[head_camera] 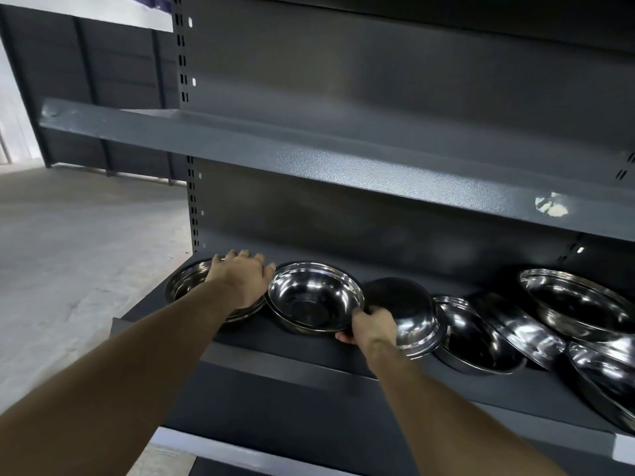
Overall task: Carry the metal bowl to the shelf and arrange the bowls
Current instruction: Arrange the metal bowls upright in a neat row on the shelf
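Observation:
A shiny metal bowl (314, 297) sits tilted on the dark grey shelf (302, 355), its opening facing me. My right hand (372, 326) pinches its right rim, thumb on top and fingers under. To its left lies a stack of metal bowls (187, 281), and my left hand (242, 280) rests on that stack with its fingers spread over the far rim. An upside-down bowl (409, 307) leans just right of my right hand.
Several more metal bowls (577, 304) lie jumbled and overlapping along the shelf's right part. An upper shelf board (309, 159) juts out above my hands. Concrete floor (79, 242) opens to the left, with another dark rack behind it.

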{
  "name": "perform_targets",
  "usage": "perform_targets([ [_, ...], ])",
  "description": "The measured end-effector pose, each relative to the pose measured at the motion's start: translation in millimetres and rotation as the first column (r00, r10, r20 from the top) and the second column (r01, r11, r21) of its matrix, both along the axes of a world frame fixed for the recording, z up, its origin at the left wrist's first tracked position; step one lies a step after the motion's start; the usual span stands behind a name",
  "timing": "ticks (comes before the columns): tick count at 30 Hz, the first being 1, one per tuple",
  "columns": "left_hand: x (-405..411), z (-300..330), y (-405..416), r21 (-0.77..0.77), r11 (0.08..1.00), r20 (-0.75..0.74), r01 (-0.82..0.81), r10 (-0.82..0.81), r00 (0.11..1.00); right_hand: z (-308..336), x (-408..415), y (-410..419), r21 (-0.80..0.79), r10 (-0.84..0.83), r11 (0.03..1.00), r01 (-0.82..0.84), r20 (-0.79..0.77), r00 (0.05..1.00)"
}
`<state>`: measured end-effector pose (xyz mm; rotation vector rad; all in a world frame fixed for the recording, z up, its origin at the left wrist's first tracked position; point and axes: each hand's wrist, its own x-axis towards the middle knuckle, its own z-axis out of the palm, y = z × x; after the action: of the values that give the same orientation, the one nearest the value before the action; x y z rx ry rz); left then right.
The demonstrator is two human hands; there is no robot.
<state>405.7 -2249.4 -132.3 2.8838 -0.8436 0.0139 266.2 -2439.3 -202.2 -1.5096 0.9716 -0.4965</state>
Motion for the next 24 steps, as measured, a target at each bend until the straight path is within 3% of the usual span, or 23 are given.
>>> perform_targets([
  [7,3,-5,-11,0.011,1.0,-0.002,0.016,-0.016,1.0,-15,-11,-22,0.041,-0.075,0.996,0.076,-0.021,0.997],
  [18,-6,-8,-30,0.036,0.997,0.01,0.062,-0.062,0.998,-22,-15,-17,0.125,-0.034,0.991,0.037,-0.024,0.999],
  [24,-14,-10,-45,0.037,0.994,0.016,0.099,-0.099,0.995,-7,-33,-31,0.07,-0.074,0.994,0.079,-0.078,0.994],
])
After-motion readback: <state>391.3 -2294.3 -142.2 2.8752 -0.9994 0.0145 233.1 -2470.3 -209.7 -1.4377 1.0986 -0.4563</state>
